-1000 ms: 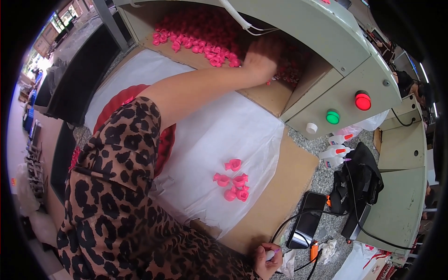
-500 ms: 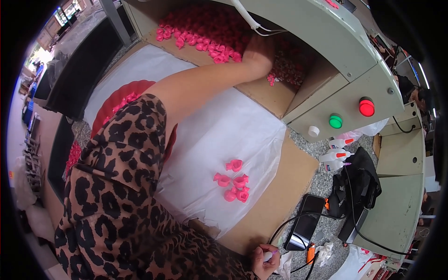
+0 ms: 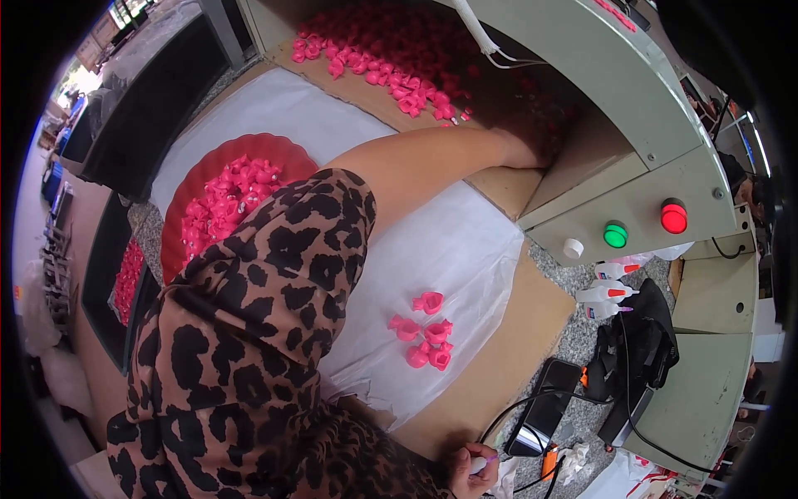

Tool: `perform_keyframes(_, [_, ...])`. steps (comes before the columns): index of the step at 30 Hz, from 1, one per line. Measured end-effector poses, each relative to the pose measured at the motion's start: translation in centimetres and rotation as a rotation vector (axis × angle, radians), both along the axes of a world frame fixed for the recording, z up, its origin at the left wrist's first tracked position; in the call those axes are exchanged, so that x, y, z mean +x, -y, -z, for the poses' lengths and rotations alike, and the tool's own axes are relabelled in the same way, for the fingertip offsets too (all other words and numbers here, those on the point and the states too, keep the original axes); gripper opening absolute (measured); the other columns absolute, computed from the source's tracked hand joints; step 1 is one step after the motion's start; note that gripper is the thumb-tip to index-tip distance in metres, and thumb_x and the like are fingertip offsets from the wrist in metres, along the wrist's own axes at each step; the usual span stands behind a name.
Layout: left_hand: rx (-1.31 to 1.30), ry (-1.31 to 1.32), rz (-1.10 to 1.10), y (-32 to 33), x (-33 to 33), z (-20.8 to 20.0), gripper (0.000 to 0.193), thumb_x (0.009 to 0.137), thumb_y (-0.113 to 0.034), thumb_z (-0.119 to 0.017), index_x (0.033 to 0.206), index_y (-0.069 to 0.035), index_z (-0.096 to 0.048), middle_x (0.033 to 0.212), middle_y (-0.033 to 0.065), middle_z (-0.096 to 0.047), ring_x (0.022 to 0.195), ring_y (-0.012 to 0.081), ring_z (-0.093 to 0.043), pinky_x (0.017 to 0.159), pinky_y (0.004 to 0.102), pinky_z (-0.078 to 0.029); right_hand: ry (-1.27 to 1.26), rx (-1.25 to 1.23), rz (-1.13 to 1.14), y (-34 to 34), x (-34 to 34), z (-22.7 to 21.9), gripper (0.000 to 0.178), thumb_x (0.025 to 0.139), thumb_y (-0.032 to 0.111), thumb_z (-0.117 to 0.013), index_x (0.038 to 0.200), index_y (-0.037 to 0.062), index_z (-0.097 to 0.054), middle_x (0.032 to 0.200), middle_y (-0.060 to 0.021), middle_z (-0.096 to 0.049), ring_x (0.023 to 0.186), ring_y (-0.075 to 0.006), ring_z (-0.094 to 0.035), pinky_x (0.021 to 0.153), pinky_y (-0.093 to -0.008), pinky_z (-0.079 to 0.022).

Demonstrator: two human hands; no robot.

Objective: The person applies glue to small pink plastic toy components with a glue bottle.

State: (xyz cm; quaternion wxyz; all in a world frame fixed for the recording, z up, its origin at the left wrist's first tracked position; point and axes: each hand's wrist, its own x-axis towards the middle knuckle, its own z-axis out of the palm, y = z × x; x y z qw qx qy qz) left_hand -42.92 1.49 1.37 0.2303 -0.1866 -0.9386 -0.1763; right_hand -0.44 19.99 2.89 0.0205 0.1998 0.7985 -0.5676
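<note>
My left arm reaches across into the shadowed compartment of a grey-green cabinet [image 3: 611, 71]. My left hand [image 3: 532, 148] is by the compartment's right wall, its fingers hidden in the dark. At the lower edge my right hand [image 3: 467, 472] is closed around a small white glue bottle [image 3: 479, 465] with a purple tip. Several small pink plastic pieces [image 3: 428, 331] lie grouped on a white sheet [image 3: 378, 366] between my arms. A red scalloped plate [image 3: 176, 218], partly behind my left sleeve, holds a heap of similar pieces.
More pink pieces [image 3: 391, 79] fill the compartment. To the right are buttons, white bottles [image 3: 605, 293], a black bag [image 3: 640, 333], a dark phone [image 3: 544, 407] with cables near it, and an orange lighter [image 3: 549, 462]. A dark crate [image 3: 104, 291] with pink parts stands left.
My left hand has moved right inside the compartment, from the pieces' middle toward the right wall. More of the red plate shows. My right hand still holds the glue bottle.
</note>
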Motion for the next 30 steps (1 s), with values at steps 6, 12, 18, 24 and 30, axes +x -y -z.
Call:
perform_keyframes(6, [-0.069, -0.19, -0.014, -0.4, -1.0, 1.9, 0.046, 0.078, -0.036, -0.044, 0.112, -0.005, -0.046, 0.108, 0.0186, -0.048, 0.105, 0.0323, -0.044, 0.089, 0.044, -0.034, -0.008, -0.028, 0.029, 0.2, -0.1, 0.1, 0.017, 0.077, 0.016, -0.062, 0.086, 0.0031, -0.055, 0.07, -0.0006, -0.051, 0.059, -0.0065, -0.043, 0.054, -0.0187, -0.035])
perform_keyframes(12, [-0.093, -0.008, -0.051, -1.1, 0.2, 0.4, 0.036, 0.078, -0.027, -0.043, 0.11, -0.01, -0.047, 0.106, 0.0165, -0.05, 0.095, 0.0301, -0.051, 0.079, 0.0415, -0.042, -0.089, 0.013, -0.007, 0.5, -0.9, -0.8, 0.019, 0.076, 0.017, -0.062, 0.087, 0.0027, -0.054, 0.072, -0.0019, -0.052, 0.062, -0.0082, -0.044, 0.055, -0.0199, -0.036])
perform_keyframes(18, [-0.172, 0.12, -0.048, -0.7, 0.3, -0.1, 0.025, 0.078, -0.015, -0.04, 0.096, -0.009, -0.056, 0.089, 0.0156, -0.058, 0.079, 0.0288, -0.059, 0.067, 0.0377, -0.047, -0.056, -0.114, -0.004, 0.0, -0.6, 0.0, 0.015, 0.074, 0.013, -0.062, 0.078, 0.0008, -0.054, 0.064, 0.0006, -0.048, 0.056, -0.0053, -0.04, 0.052, -0.0184, -0.032])
perform_keyframes(24, [-0.013, 0.202, -0.201, 0.0, -0.8, 0.5, 0.026, 0.079, -0.017, -0.041, 0.081, -0.005, -0.063, 0.085, 0.0164, -0.061, 0.08, 0.0289, -0.06, 0.067, 0.038, -0.048, -0.081, -0.161, 0.017, 0.1, 0.0, 1.1, 0.013, 0.076, 0.011, -0.061, 0.079, 0.0006, -0.054, 0.067, 0.0012, -0.049, 0.057, -0.0053, -0.041, 0.053, -0.0184, -0.033])
perform_keyframes(30, [0.619, 0.187, -0.429, 2.5, -3.1, 0.9, 0.031, 0.081, -0.027, -0.042, 0.078, -0.003, -0.062, 0.079, 0.0182, -0.06, 0.073, 0.0279, -0.06, 0.061, 0.0375, -0.047, -0.158, -0.108, -0.03, -0.2, 0.1, 1.9, 0.009, 0.079, 0.009, -0.057, 0.08, 0.0025, -0.052, 0.062, 0.0012, -0.049, 0.052, -0.0047, -0.043, 0.047, -0.017, -0.034])
